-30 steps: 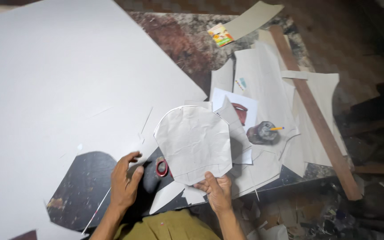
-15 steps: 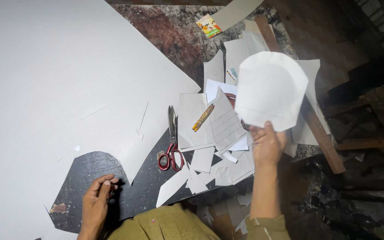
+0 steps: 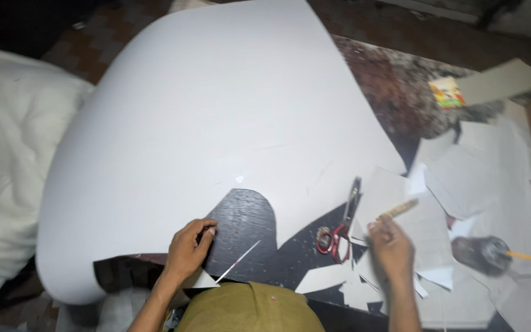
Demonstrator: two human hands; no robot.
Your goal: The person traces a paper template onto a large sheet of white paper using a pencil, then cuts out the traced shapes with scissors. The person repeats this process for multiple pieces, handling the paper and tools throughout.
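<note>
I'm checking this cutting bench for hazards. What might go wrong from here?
1. The scissors lie loose close beside the right hand, which grips a pencil; a blind reach could perhaps meet the blades.
2. The big white sheet overhangs the table edge, held only by the left hand; it may slide or crease.
3. Paper scraps cover the table and could hide small tools.

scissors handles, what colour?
Red, on the scissors lying beside the right hand; head view.
</note>
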